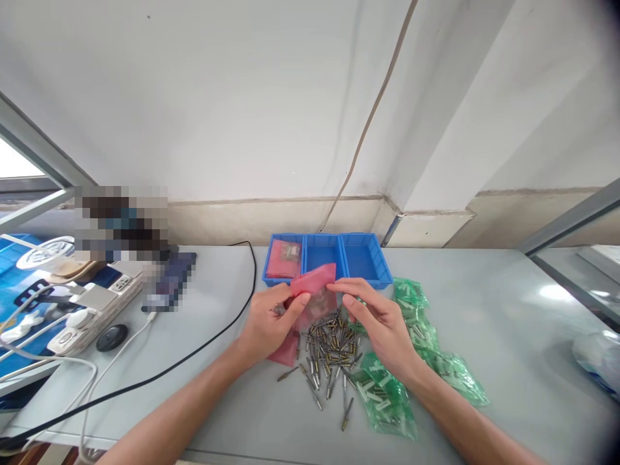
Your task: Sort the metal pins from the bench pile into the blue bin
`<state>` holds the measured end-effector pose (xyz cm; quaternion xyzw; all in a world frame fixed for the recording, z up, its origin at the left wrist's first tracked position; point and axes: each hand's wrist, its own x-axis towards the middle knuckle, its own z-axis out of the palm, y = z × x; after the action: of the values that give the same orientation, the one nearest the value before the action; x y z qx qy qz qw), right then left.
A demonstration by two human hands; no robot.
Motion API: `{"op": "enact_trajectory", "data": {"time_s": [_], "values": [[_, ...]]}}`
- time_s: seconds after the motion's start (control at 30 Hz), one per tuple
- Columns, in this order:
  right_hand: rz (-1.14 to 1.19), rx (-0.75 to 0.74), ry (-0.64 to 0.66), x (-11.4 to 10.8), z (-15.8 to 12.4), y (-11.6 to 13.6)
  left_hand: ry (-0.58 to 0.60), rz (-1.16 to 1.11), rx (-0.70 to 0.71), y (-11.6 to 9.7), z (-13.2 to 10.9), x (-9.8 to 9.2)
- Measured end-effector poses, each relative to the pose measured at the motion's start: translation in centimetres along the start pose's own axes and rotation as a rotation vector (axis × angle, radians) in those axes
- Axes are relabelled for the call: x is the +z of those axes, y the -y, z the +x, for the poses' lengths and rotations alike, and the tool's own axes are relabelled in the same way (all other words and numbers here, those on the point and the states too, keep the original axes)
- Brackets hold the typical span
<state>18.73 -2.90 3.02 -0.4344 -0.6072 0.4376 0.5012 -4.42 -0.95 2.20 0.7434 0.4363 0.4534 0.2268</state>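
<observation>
A pink plastic bag [314, 279] is pinched between the thumb and fingers of my left hand [271, 318], its upper part folded over. My right hand [380, 316] is at the bag's right edge, index finger stretched out to touch it and thumb apart. Below the bag lies a loose pile of slim metal fasteners [334, 345], silver and brass coloured, like rivets or anchor bolts. Another pink bag [285, 349] lies partly under my left hand. Green plastic bags of metal parts [386, 397] lie beside and beneath my right forearm.
Behind my hands stands a blue three-compartment tray [368, 283]; pink bags [282, 259] lie in its left compartment. A black cable [194, 352] crosses the table. To the left are a phone [172, 281], a round black object [112, 337] and a power strip [97, 316] with plugs.
</observation>
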Motion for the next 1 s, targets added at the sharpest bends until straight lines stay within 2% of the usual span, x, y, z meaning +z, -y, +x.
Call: {"op": "enact_trajectory", "data": {"time_s": [0.1,0.23,0.37,0.43,0.57,0.73,0.87,1.0], "values": [[0.024,0.018,0.013,0.1,0.1,0.0,0.048,-0.148,-0.149,-0.5,0.2,0.0],[-0.022,-0.017,-0.002,0.1,0.1,-0.4,0.107,-0.363,-0.318,0.0,0.4,0.2],[-0.065,-0.046,-0.022,0.1,0.1,-0.8,0.17,-0.423,-0.39,0.6,0.4,0.3],[-0.068,-0.054,-0.03,0.1,0.1,-0.9,0.167,-0.367,-0.338,0.5,0.4,0.2],[-0.07,-0.064,-0.09,0.2,0.3,-0.9,0.075,-0.163,-0.033,0.0,0.4,0.0],[-0.001,-0.011,-0.158,0.2,0.6,-0.6,0.095,-0.058,0.217,-0.3,0.3,0.1],[0.006,0.042,-0.146,0.1,0.6,-0.3,0.059,-0.037,0.316,-0.6,0.0,0.4],[0.019,0.096,-0.135,0.1,0.4,-0.4,0.05,-0.016,0.308,-0.5,-0.5,0.4]]}}
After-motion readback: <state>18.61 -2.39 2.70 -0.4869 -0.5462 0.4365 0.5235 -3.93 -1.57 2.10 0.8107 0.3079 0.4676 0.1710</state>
